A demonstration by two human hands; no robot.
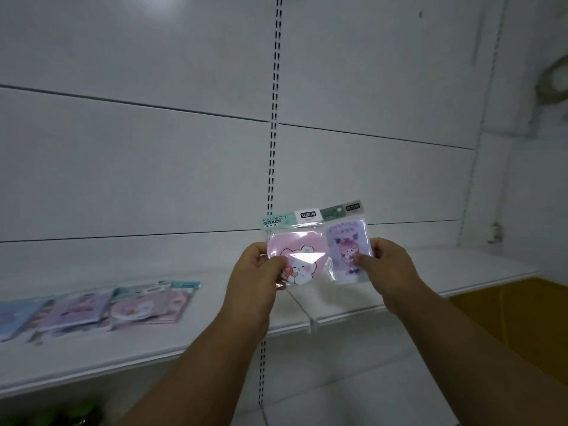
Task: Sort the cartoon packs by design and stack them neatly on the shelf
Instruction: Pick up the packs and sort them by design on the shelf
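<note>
While the left hand (256,269) pinched the pink bear pack (296,262) and the right hand (388,265) pinched the purple girl pack (347,241), both packs were up above the white shelf (461,272). More packs (101,305) lay far left, with bare room between.

place: shop | evidence: white slotted-upright shelving (270,167), packaged cartoon packs (123,305) on shelf (461,272)

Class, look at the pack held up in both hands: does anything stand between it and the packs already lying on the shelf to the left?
Nothing visible does. The held pack is pinched between the left hand and right hand above the shelf. The stretch of shelf between it and the packs lying at the left is bare.
</note>
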